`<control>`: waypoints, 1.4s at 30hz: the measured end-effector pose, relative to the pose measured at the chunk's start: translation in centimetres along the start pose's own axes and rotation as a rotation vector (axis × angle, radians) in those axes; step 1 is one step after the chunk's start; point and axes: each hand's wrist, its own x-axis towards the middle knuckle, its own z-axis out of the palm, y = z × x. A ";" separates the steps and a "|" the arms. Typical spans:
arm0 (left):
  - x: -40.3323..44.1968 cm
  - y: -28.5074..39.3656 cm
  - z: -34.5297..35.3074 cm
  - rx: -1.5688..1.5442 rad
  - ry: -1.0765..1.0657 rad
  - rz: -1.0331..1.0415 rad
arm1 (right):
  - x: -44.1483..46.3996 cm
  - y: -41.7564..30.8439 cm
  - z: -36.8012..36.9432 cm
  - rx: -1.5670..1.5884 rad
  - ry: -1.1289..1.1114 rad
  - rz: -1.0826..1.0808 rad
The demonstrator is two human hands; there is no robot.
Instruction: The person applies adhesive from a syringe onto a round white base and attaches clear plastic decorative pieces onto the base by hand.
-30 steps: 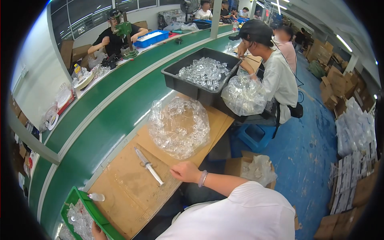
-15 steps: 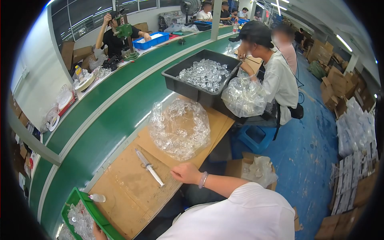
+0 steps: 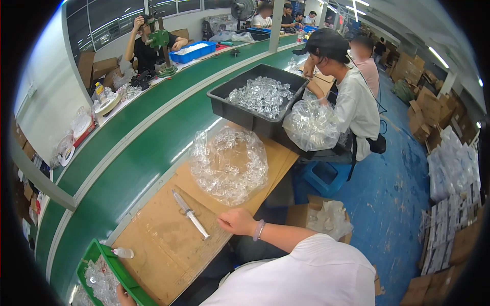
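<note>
- Tray (image 3: 122, 273), rigid green plastic, rectangular, with upright walls; it stands at the lower left and contains clear plastic pieces (image 3: 99, 278), glossy and irregular, heaped together.
- Left hand (image 3: 124, 296): partly cut off by the lower frame edge, placed at the tray's near wall with the fingers at its inner side. Degree of closure and firmness of hold cannot be determined.
- Small bottle (image 3: 124, 252), translucent, lying on its side just beside the tray.
- Table (image 3: 153, 250), covered with flat brown cardboard, surface scuffed and stained.
- Syringe (image 3: 191, 215), slender, with a translucent barrel, finger flange and white plunger; lies flat and slantwise, plunger end toward the near edge.
- Clear bag (image 3: 214, 176), thin crinkled film, rounded; glossy pieces form a ring around a sparser centre. It lies flat beyond the right hand.
- Right hand (image 3: 237, 221): fingers folded into a loose fist at the near edge, between syringe and bracelet (image 3: 259, 229); any contents are hidden. Bare forearm reaches leftward from a white sleeve (image 3: 326, 250), wrist nearly straight.
- Grey crate (image 3: 232, 112), rigid plastic, rectangular, holding faceted transparent parts (image 3: 263, 96); located beyond the bag.
</note>
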 end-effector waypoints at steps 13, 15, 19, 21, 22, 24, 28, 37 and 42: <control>-0.1 1.2 0.2 -0.072 -0.008 0.029 | 0.0 -0.1 -0.1 0.007 -0.010 0.026; -0.1 1.0 0.4 -0.023 0.040 0.069 | 0.0 -0.2 -0.3 0.002 -0.018 0.027; 0.3 0.5 0.6 -0.146 -0.046 -0.014 | 0.0 -0.2 -0.3 -0.003 -0.022 0.027; 1.1 -1.6 1.7 -0.411 -0.065 -0.001 | 0.0 -0.2 -0.2 0.002 -0.017 0.028; 1.1 -1.6 1.8 -0.412 -0.064 -0.001 | 0.0 -0.2 -0.2 0.006 -0.012 0.028; 0.4 1.9 0.7 -0.210 -0.108 -0.014 | 0.0 -0.2 -0.1 0.009 -0.010 0.026; 0.2 0.5 1.1 -0.230 -0.066 0.108 | 0.0 -0.3 -0.3 0.002 -0.014 0.035; 0.5 -0.7 2.2 -0.510 -0.056 -0.061 | 0.1 -0.3 -0.3 -0.001 -0.009 0.033; 0.3 0.5 1.6 -0.488 -0.085 -0.033 | -0.1 0.0 0.1 0.006 -0.003 0.031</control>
